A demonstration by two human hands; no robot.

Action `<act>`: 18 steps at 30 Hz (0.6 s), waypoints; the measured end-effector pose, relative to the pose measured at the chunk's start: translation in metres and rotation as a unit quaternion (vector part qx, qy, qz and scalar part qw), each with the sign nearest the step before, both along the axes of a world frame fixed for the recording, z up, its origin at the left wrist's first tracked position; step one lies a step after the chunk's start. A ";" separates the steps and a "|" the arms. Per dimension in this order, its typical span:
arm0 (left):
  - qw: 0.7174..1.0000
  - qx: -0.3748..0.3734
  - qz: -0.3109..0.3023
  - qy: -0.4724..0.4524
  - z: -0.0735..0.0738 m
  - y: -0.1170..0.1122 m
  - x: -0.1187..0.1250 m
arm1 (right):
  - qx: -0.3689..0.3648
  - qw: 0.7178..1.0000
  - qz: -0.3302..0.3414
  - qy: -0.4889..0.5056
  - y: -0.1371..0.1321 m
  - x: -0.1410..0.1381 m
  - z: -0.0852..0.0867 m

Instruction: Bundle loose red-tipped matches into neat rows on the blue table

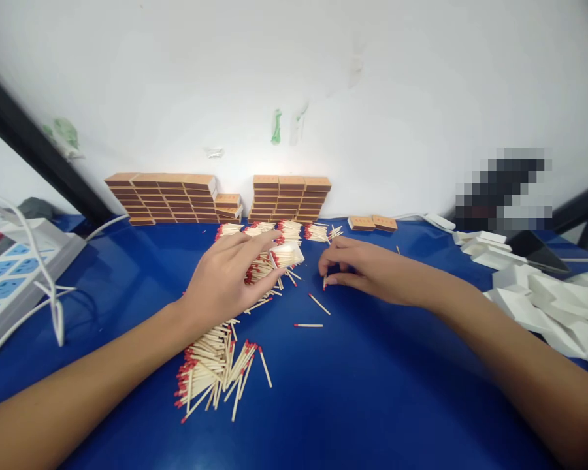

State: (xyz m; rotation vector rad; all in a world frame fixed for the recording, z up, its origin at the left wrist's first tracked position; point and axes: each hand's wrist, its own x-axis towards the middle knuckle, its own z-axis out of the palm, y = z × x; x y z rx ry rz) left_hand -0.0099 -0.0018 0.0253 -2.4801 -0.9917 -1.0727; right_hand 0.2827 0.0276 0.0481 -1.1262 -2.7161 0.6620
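Note:
My left hand [230,271] grips a small white matchbox tray [294,253] between thumb and fingers, with red-tipped matches lying inside it. To its right, my right hand [355,264] pinches a match [325,282], its red head pointing down near the tabletop. Beneath and in front of my left hand spreads a large pile of loose matches [210,359]. Two single matches lie apart between the hands: a slanted match [319,303] and a level match [308,325]. Behind the tray, bundles of matches [290,232] lie in a row.
Stacked matchboxes [166,196] and a second matchbox stack [289,196] stand against the wall. Two matchboxes [372,223] lie right of them. White empty trays [543,300] heap up on the right of the blue table [362,391]. A power strip [14,267] with white cables sits left.

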 end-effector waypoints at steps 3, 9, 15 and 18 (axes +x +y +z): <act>1.000 0.003 0.002 0.005 0.000 0.001 0.000 | 0.003 0.999 -0.033 -0.019 0.001 0.001 -0.002; 1.000 -0.021 -0.001 0.014 0.000 0.001 -0.003 | 0.009 0.998 -0.058 0.001 -0.003 -0.003 0.000; 0.998 -0.049 -0.031 0.025 0.000 -0.006 0.002 | 0.123 0.980 -0.084 0.128 -0.022 -0.026 0.002; 0.995 -0.061 -0.074 0.023 0.000 -0.012 0.006 | 0.160 0.976 -0.085 0.120 -0.034 -0.039 -0.004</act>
